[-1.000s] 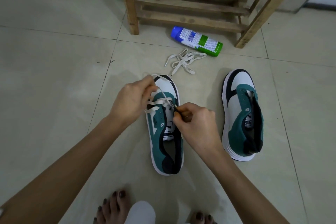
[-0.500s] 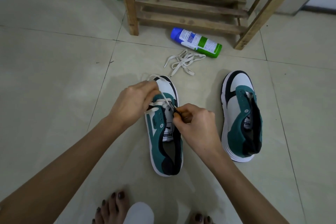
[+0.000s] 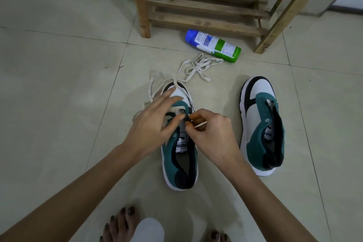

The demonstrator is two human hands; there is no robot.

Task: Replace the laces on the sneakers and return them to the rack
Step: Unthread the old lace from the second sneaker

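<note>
The right hand pinches the tip of the lace over the eyelets of the sneaker lying under both hands, likely to feed the next hole. The left hand hovers with fingers straight and spread, gripping nothing I can make out (it is blurred). The unlaced second sneaker waits right of the right hand, with a loose lace and the rack beyond both hands.
</note>
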